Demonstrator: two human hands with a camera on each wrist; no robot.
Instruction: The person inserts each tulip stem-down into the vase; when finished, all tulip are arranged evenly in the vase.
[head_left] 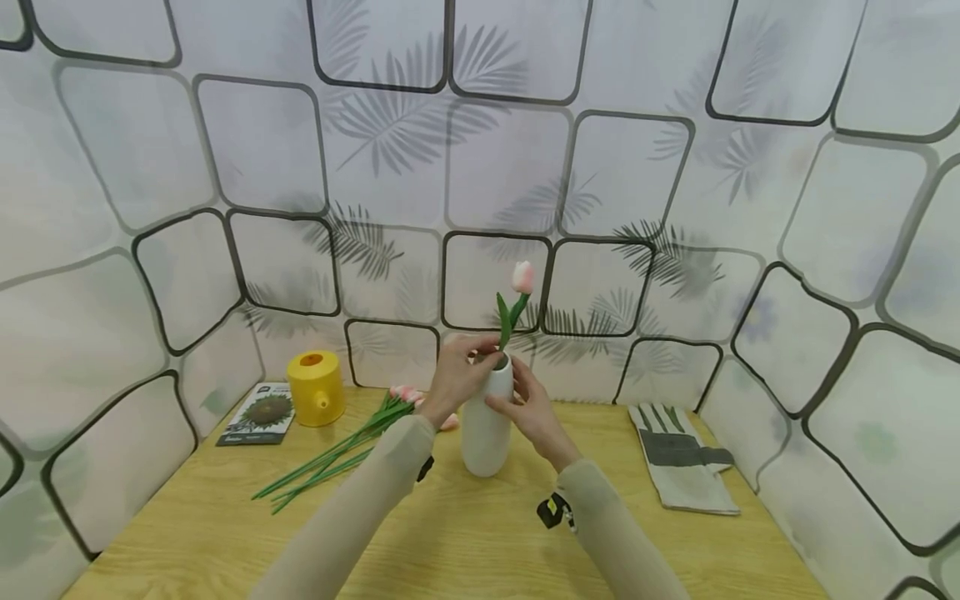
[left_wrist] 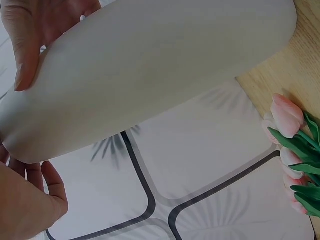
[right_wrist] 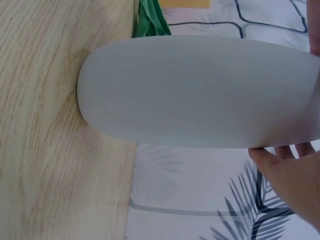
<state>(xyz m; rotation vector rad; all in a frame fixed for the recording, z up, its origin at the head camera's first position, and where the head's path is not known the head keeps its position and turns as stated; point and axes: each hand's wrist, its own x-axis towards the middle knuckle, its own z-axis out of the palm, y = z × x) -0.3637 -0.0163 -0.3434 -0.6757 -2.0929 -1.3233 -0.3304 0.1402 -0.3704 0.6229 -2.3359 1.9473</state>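
Observation:
A tall white vase (head_left: pixel 486 442) stands upright on the table, its side filling much of both wrist views. Out of its mouth rises one pink-and-white tulip (head_left: pixel 522 277) with green leaves. My left hand (head_left: pixel 459 373) is at the vase's mouth, pinching the tulip low on its stem; the fingers partly hide the stem. From the right, my right hand (head_left: pixel 536 414) holds the upper part of the vase, thumb in front and fingers around the far side. Several more tulips (head_left: pixel 390 410) lie left of the vase; their pink heads (left_wrist: pixel 287 115) show in the left wrist view.
At the back left are a yellow watering can (head_left: pixel 315 392) and a seed packet (head_left: pixel 258 417) with a flower picture. Grey-and-white gloves (head_left: pixel 678 458) lie on the right of the wooden table (head_left: pixel 465 542). A patterned curtain (head_left: pixel 510 183) encloses the back and sides.

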